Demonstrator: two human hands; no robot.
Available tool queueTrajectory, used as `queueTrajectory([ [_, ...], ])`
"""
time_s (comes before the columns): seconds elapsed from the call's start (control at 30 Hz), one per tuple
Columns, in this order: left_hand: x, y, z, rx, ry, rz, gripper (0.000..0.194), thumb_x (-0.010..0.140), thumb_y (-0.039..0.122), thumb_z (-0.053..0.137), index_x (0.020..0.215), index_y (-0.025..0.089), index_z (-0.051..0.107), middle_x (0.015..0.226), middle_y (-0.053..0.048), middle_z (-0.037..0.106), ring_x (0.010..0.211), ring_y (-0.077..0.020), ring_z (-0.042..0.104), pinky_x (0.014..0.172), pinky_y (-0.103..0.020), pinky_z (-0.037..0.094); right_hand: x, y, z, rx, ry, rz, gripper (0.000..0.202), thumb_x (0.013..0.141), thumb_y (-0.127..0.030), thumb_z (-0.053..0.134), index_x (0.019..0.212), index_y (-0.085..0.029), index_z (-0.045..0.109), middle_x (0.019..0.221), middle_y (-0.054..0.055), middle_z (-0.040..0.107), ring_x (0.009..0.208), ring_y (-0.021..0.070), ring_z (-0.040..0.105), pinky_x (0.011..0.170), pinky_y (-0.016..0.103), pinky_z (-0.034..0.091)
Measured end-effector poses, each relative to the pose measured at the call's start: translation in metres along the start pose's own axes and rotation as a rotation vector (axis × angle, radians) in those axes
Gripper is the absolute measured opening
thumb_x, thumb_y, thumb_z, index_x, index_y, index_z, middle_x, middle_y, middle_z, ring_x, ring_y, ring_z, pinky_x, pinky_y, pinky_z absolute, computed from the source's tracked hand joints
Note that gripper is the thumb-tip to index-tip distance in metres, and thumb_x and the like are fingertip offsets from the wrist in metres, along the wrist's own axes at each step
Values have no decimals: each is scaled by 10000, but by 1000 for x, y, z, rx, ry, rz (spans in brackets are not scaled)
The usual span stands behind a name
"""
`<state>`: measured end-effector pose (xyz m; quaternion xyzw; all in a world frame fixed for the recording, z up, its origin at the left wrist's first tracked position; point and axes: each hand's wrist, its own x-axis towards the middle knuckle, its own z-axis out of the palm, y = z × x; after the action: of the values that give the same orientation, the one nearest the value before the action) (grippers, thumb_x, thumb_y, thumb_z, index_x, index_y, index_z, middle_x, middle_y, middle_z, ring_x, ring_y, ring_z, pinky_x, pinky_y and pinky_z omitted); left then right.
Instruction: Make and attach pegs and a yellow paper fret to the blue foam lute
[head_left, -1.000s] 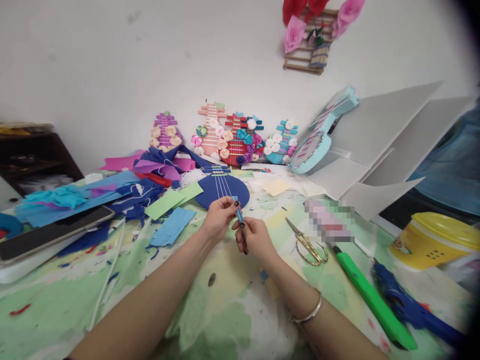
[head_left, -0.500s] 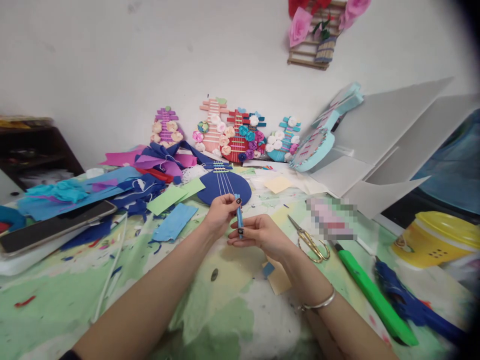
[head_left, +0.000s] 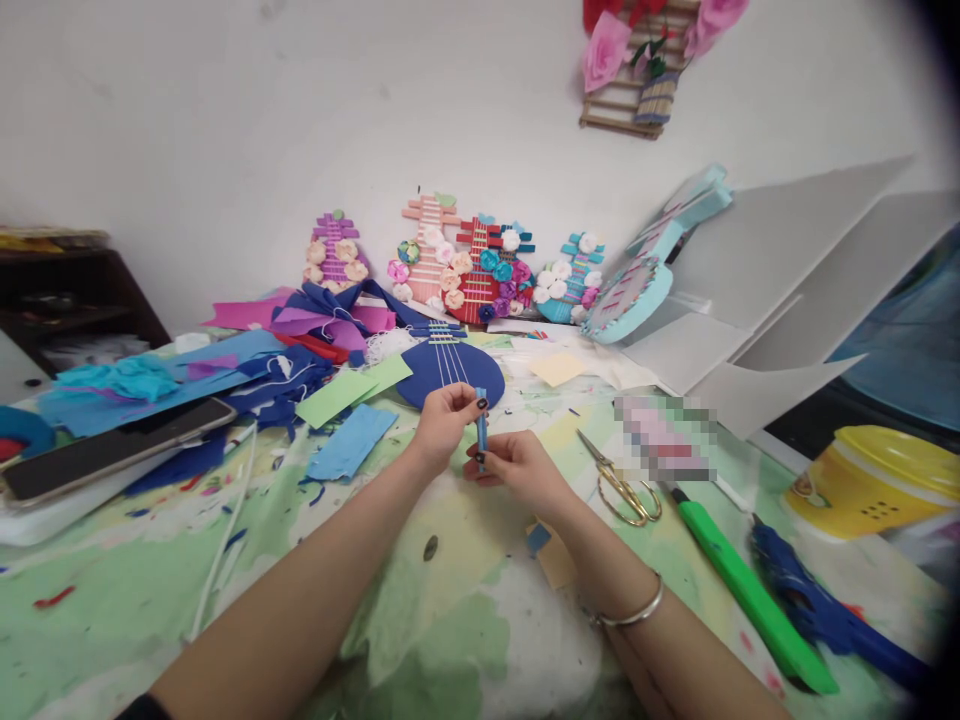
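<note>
A narrow blue strip point(head_left: 481, 427), paper or felt by its look, stands roughly upright between my hands. My left hand point(head_left: 448, 420) pinches its upper end between thumb and fingers. Its lower end is pinched by my right hand point(head_left: 517, 468). Just behind them lies a dark blue, lute-shaped craft piece point(head_left: 442, 375) with white strings. Left of my hands are a light blue paper piece point(head_left: 352, 442) and green paper strips point(head_left: 337, 397). Gold-handled scissors point(head_left: 622, 485) rest to the right.
A green utility knife point(head_left: 750, 590) and a blue glue gun point(head_left: 814, 590) lie at right, before a yellow tub point(head_left: 874, 480). At left is a phone point(head_left: 120, 450) near blue scraps. Decorated lute-shaped crafts point(head_left: 480, 265) lean on the wall; grey boards point(head_left: 810, 270) stand at right.
The strip has turned slightly in my fingers and appears narrower. The fingers of my right hand have curled in closer around its lower end. The view has shifted a little.
</note>
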<state>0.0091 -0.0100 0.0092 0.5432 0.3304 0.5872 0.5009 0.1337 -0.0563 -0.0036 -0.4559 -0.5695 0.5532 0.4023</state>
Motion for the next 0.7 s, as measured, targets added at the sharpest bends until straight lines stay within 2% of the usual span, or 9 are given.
queueTrajectory([
  [0.13, -6, 8, 5, 39, -69, 51, 234, 597, 322, 724, 618, 130, 592, 588, -5, 569, 537, -100, 488, 526, -225, 385, 3, 7, -1, -215, 148, -161, 221, 625, -45, 451, 697, -140, 637, 619, 35, 671, 653, 169, 660, 637, 281, 529],
  [0.23, -9, 13, 7, 46, -74, 80, 219, 600, 314, 726, 641, 132, 610, 613, -12, 590, 569, -112, 517, 560, -234, 415, 5, 10, -1, -205, 189, -215, 251, 594, -42, 416, 683, -146, 627, 605, 25, 661, 622, 164, 654, 610, 275, 530],
  [0.43, -11, 15, 7, 92, -110, 127, 164, 633, 271, 704, 694, 134, 639, 686, -29, 632, 654, -133, 569, 635, -247, 453, 7, 11, 0, -119, 165, -267, 238, 586, -56, 406, 652, -147, 615, 619, 27, 652, 626, 165, 649, 615, 282, 531],
  [0.6, -10, 16, 7, 130, -81, 217, 281, 658, 200, 666, 931, 180, 602, 655, 14, 594, 615, -119, 578, 582, -227, 454, 7, 9, 2, -22, 93, -181, 207, 592, -66, 426, 665, -149, 602, 585, 21, 642, 599, 162, 643, 604, 287, 526],
  [0.7, -10, 16, 6, 205, -40, 263, 178, 660, 172, 651, 833, 169, 611, 661, 5, 598, 629, -118, 584, 593, -223, 460, 6, 9, 3, 9, 48, -139, 196, 587, -72, 434, 667, -145, 597, 578, 24, 644, 605, 161, 642, 602, 280, 518],
])
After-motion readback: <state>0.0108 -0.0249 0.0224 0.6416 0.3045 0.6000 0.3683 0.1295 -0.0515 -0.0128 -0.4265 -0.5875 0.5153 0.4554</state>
